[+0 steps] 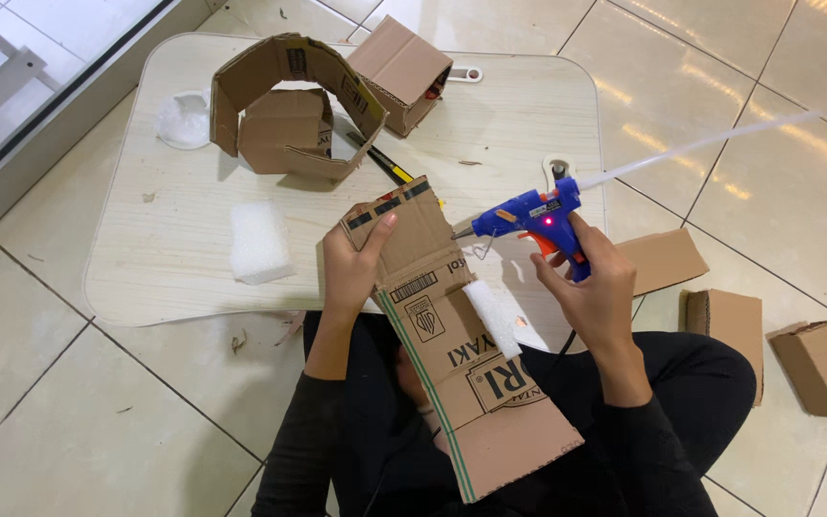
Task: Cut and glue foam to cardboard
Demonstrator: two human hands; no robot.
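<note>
— Hands?
— Left hand point(354, 268) is gripping the long printed brown cardboard strip point(452, 354) over the lap, thumb on top. Right hand point(591, 287) is closing around the blue hot-glue gun point(533, 218), nozzle pointing at the strip.
— Nearby?
— White foam piece point(493, 319) is lying on the strip.

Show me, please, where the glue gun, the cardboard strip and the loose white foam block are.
Glue gun point(534, 213), head view, on its blue body.
Cardboard strip point(452, 345), head view, on its printed middle.
White foam block point(260, 241), head view, on its top face.
</note>
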